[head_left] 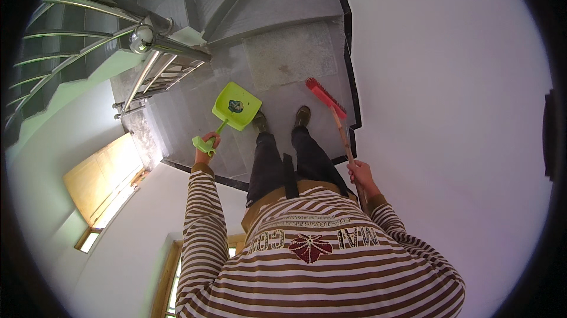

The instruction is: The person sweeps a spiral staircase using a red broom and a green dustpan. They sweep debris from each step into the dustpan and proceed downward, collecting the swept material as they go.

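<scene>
Lime-green dustpan (249, 112): long-handled, square tray, apparently plastic; out in front to the person's left, near the left shoe (260, 122); tray facing up. Whether it touches the floor (233, 151), cannot tell.
Dustpan tray contents: one dark patch (235, 106) near the middle; debris or a label, cannot tell.
Dustpan hold: left hand (209, 141) closed round the green handle near its far end.
Dustpan handling: judged light and stiff, with some flex likely at the thin neck; smooth, so probably slippery if wet. Best taken by the thick end of the handle and kept level, as loose matter would slide out over a tipped lip.
Red-headed broom (323, 97): wooden stick, dark red bristles; head ahead of the right shoe (303, 116), near the black skirting (353, 90). Bristle contact with the floor, cannot tell.
Broom hold: right hand (362, 176) wrapped about the stick, well back from the head.
Broom handling: judged light, stick rigid, bristles springy; wood should give fair friction. Best held along mid-stick for steering the head.
Fragility: low for both, by judgement; dustpan neck the likeliest weak point.
</scene>
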`<control>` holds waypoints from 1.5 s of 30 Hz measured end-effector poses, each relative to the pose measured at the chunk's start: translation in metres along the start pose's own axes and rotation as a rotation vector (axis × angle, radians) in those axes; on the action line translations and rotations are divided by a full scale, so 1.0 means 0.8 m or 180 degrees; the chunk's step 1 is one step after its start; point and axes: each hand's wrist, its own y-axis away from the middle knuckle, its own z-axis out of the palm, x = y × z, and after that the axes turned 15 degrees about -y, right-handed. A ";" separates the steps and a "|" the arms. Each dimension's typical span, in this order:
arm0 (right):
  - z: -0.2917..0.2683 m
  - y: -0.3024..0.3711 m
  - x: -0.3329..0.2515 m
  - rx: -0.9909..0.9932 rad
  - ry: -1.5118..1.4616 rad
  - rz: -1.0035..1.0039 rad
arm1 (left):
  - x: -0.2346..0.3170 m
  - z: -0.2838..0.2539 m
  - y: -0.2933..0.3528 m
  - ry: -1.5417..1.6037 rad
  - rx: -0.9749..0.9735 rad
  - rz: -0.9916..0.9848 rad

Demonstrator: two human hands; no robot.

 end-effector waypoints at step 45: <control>0.017 -0.068 0.088 -0.0160 0.2057 -0.1360 | -0.123 0.286 -0.132 -0.0266 -0.0980 -0.1814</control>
